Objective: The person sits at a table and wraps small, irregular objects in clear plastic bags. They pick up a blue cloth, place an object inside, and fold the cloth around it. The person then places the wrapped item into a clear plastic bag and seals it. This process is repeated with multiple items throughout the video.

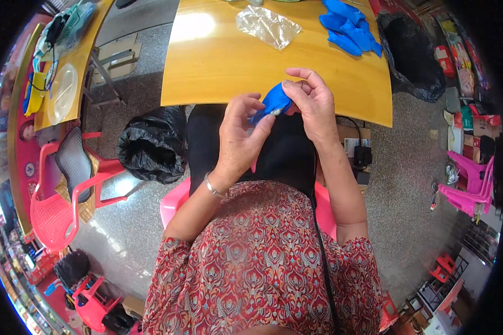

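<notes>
Between my two hands, just off the near edge of the yellow table (223, 72), is a small blue soft piece (276, 99), perhaps cloth, with a bit of whitish material at its lower edge. My left hand (241, 134) pinches its lower left end, thumb pointing up toward the whitish bit. Thumb and fingers of my right hand (317, 109) grip the upper right end, with one finger raised. Farther back on the table lies a pile of similar blue pieces (349, 28) at the right. A crumpled clear plastic bag (267, 25) rests left of that pile.
A black plastic bag (151, 146) stands on the floor at my left; another black bag (411, 56) is beyond the table's right edge. Under that side sits a cardboard box (349, 134). A red chair (53, 218) and a second table (89, 72) are at far left.
</notes>
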Available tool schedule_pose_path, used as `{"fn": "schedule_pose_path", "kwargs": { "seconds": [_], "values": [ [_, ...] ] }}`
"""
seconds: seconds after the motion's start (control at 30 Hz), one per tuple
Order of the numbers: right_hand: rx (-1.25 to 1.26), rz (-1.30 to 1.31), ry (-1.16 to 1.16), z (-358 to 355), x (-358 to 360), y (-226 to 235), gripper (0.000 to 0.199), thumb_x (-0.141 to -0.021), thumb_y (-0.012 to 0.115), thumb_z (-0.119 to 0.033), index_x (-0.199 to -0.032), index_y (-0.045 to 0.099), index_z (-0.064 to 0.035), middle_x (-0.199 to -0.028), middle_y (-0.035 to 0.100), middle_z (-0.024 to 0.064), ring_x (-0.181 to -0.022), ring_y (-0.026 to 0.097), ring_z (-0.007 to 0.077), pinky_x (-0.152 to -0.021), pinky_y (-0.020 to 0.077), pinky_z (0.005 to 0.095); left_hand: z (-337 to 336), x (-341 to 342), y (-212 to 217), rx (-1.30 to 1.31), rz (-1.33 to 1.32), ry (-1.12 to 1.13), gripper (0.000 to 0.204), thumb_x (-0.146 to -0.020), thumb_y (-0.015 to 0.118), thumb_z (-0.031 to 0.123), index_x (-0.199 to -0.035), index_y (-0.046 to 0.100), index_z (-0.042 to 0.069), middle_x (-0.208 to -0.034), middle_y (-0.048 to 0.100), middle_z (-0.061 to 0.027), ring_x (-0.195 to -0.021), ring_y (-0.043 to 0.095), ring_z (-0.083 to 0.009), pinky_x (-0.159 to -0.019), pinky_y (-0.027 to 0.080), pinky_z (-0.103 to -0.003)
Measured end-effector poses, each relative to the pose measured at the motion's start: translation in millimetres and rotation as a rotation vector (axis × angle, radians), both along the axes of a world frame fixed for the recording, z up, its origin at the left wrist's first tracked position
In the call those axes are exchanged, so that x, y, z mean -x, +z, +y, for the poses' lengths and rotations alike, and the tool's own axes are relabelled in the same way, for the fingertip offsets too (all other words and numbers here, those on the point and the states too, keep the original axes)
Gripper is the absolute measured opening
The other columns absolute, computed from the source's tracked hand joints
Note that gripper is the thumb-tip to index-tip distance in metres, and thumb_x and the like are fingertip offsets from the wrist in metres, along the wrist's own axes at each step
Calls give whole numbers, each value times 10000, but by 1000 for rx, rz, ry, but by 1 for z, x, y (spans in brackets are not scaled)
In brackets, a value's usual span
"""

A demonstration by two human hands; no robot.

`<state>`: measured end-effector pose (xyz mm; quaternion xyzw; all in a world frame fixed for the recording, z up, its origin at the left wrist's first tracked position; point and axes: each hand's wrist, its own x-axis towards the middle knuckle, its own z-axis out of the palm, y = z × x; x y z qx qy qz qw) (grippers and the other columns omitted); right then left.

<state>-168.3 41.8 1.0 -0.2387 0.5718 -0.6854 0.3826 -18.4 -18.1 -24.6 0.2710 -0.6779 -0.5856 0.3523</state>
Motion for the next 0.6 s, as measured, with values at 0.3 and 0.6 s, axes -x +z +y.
{"fn": "schedule_pose_path", "kwargs": {
  "seconds": [0.3,0.6],
  "values": [
    [-87,175,182,12,1,-4,220,-913,639,-191,-1047,659,-17,-875,653,16,-735,595,64,-637,500,208,-3,-2,7,-369,138,45,163,-847,643,11,-992,570,-4,-988,614,-85,-871,593,-135,-793,492,-278],
    [-92,205,217,12,-6,-6,239,-882,671,-136,-1077,653,1,-895,653,23,-753,591,68,-682,493,206,-8,-4,10,1,-219,90,197,-837,678,47,-1003,587,-8,-910,641,-34,-809,587,-67,-710,481,-213]
  ]
}}
